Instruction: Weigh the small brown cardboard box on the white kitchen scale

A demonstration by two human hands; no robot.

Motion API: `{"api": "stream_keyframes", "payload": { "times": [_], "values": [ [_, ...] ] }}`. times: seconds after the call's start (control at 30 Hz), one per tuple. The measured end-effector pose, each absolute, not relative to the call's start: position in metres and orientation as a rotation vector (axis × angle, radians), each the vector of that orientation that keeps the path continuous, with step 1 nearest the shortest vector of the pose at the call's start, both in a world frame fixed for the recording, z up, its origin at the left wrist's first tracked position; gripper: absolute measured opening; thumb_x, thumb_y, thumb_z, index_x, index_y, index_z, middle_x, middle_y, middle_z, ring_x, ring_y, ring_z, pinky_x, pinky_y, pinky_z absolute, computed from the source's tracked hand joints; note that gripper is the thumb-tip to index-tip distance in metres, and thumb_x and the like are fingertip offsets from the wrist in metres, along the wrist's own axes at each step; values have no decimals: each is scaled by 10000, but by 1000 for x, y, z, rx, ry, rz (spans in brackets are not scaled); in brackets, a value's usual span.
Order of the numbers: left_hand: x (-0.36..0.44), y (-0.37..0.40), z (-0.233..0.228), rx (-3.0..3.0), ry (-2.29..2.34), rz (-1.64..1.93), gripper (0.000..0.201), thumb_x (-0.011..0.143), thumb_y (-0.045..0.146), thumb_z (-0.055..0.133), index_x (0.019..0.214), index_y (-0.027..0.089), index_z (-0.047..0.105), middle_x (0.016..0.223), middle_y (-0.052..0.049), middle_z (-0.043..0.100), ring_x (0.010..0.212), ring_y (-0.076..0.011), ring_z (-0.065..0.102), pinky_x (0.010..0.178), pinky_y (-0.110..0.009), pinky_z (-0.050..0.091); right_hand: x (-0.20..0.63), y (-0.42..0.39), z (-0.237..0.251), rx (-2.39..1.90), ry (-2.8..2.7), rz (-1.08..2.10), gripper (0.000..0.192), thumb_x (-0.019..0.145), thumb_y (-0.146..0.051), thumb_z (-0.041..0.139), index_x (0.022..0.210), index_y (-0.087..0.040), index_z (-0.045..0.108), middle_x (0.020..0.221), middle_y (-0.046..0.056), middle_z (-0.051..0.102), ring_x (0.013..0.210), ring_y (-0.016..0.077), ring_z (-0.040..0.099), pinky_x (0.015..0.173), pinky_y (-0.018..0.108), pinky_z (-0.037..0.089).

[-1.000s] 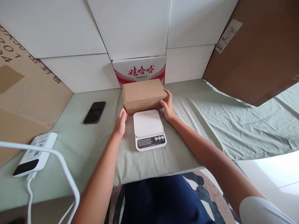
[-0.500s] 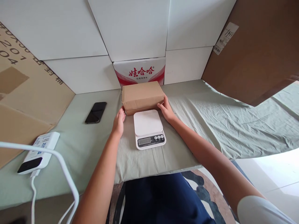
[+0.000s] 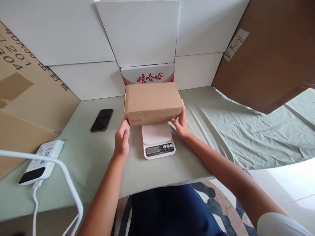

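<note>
A brown cardboard box (image 3: pixel 153 98) is held level between my two hands, over the rear part of a white kitchen scale (image 3: pixel 157 135). My left hand (image 3: pixel 122 136) grips the box's lower left corner, and my right hand (image 3: pixel 181 124) grips the right end with the thumb on the front face. The back of the scale's platform is hidden by the box. Its display and round buttons face me, and the screen looks blank. Whether the box touches the platform, I cannot tell.
On the left lie a black phone (image 3: pixel 101 120) and a white power strip (image 3: pixel 41 162) with a cable (image 3: pixel 71 183). White boxes (image 3: pixel 137 32) are stacked behind, above a printed carton (image 3: pixel 149 72). Large cardboard boxes stand at left (image 3: pixel 31 88) and right (image 3: pixel 268 55).
Both hands have raised the cardboard box off the cloth and brought it toward me. It now covers the rear of the scale's platform.
</note>
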State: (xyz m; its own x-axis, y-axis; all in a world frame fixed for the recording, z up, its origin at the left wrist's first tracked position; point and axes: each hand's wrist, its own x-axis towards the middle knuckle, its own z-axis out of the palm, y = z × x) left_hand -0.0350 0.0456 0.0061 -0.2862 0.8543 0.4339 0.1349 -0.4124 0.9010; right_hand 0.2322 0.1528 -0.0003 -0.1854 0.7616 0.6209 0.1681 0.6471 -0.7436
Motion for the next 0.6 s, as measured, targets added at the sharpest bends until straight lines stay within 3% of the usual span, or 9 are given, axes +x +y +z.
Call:
{"api": "stream_keyframes", "payload": {
  "times": [0.17, 0.37, 0.6],
  "values": [
    [-30, -9, -9, 1424, 1286, 1670, 811, 932, 657, 590, 1549, 136, 520, 1596, -215, 509, 1538, -398, 390, 1271, -561, 303, 254, 119, -16, -731, -1736, 716, 889, 948, -710, 533, 1666, -366, 138, 1733, 64, 250, 1632, 332, 202, 1347, 598, 173],
    [-24, -24, -13, 1391, 1282, 1641, 807, 913, 664, 609, 1531, 149, 544, 1592, -219, 511, 1529, -409, 399, 1267, -582, 302, 261, 107, -17, -753, -1728, 711, 854, 952, -681, 548, 1659, -383, 173, 1729, 39, 280, 1636, 329, 195, 1358, 600, 132],
    [-23, -21, -12, 1339, 1303, 1647, 792, 911, 660, 614, 1520, 157, 554, 1557, -223, 550, 1509, -399, 443, 1253, -584, 334, 258, 106, -13, -771, -1726, 743, 851, 946, -683, 546, 1651, -359, 198, 1705, 72, 294, 1570, 340, 313, 1282, 584, 331]
  ]
}}
